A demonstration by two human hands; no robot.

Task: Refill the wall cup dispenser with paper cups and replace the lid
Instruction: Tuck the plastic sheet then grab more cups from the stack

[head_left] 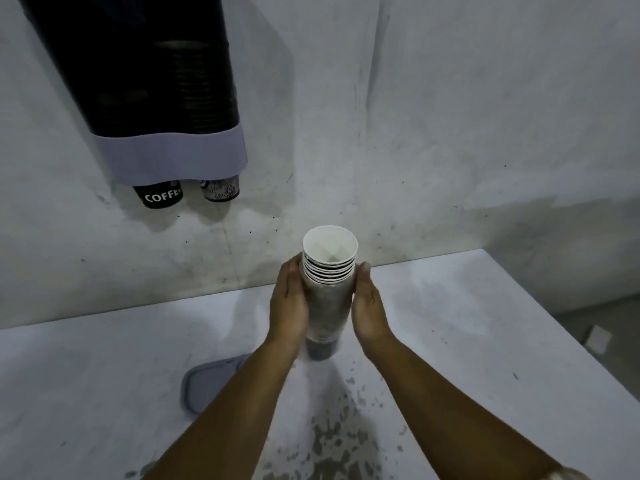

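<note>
A tall stack of paper cups (pixel 329 271) stands upright on the white table (pixel 467 323), mouths up. My left hand (pixel 289 306) holds its left side and my right hand (pixel 369 306) holds its right side, fingers wrapped round the stack. The wall cup dispenser (pixel 166 147), dark with a pale grey bottom band, hangs at the upper left. Two cup bottoms stick out beneath it, a black one marked COFFEE (pixel 162 195) and a grey printed one (pixel 221 190). The grey lid (pixel 207 382) lies flat on the table, partly behind my left forearm.
A stained white wall (pixel 415 116) rises behind the table. Dark speckled stains (pixel 339 434) mark the tabletop near me. The table's right edge drops to a floor with a pale tile or paper (pixel 596 338).
</note>
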